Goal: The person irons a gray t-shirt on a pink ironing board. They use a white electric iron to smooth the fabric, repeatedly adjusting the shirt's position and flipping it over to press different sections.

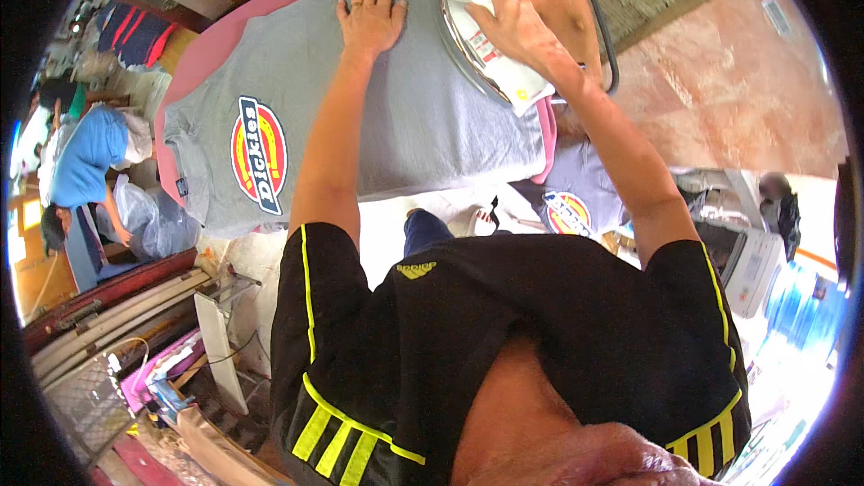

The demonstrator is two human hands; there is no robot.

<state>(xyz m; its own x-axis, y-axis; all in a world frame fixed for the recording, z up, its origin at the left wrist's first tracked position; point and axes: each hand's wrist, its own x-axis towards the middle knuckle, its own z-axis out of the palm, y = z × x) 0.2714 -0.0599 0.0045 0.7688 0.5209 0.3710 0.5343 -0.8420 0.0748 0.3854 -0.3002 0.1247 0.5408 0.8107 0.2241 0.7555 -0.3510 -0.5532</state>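
A grey T-shirt (396,99) with a red, yellow and black chest print lies spread over an ironing board with a dusky pink cover (236,29). My left hand (371,20) rests flat on the cloth near the far edge, fingers spread, a ring on one of them. To the right, my right hand (520,29) is closed round the handle of a white clothes iron (515,81). The iron stands on the right end of the shirt, by the board's edge. Its soleplate is mostly hidden under its body.
Beyond the iron, a brown rest pad with a dark metal frame (601,18) juts from the board. Another dark grey printed shirt (583,182) hangs or lies below the board's right end. At left, a person in blue (85,157) bends beside a clear plastic bag (162,220).
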